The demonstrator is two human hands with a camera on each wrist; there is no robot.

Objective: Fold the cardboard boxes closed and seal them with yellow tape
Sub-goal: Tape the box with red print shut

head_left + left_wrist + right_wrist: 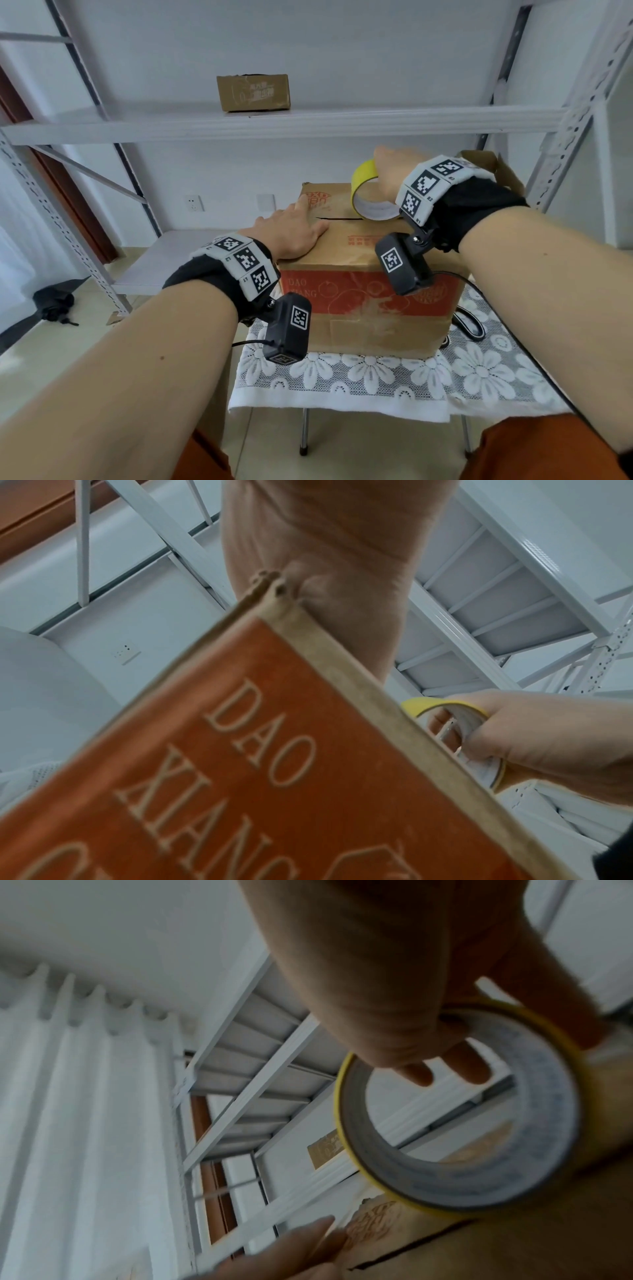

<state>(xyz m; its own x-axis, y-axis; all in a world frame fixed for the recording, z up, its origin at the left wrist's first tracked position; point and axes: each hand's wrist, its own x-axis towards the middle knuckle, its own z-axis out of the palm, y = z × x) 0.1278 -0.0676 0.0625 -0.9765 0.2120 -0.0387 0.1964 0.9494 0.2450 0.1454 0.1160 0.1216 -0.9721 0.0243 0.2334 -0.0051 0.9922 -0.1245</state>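
Observation:
A brown cardboard box with a red printed band stands on the small table, its top flaps folded down with a dark seam between them. My left hand lies flat on the near-left top flap, fingers straight, pressing it down; in the left wrist view the box fills the lower frame. My right hand grips a roll of yellow tape standing on edge on the box top by the seam. In the right wrist view fingers reach through the tape roll.
A lace cloth covers the table. Black scissors lie right of the box. A second box with raised flaps stands behind my right wrist. White metal shelving carries a small cardboard box. A black bag lies on the floor.

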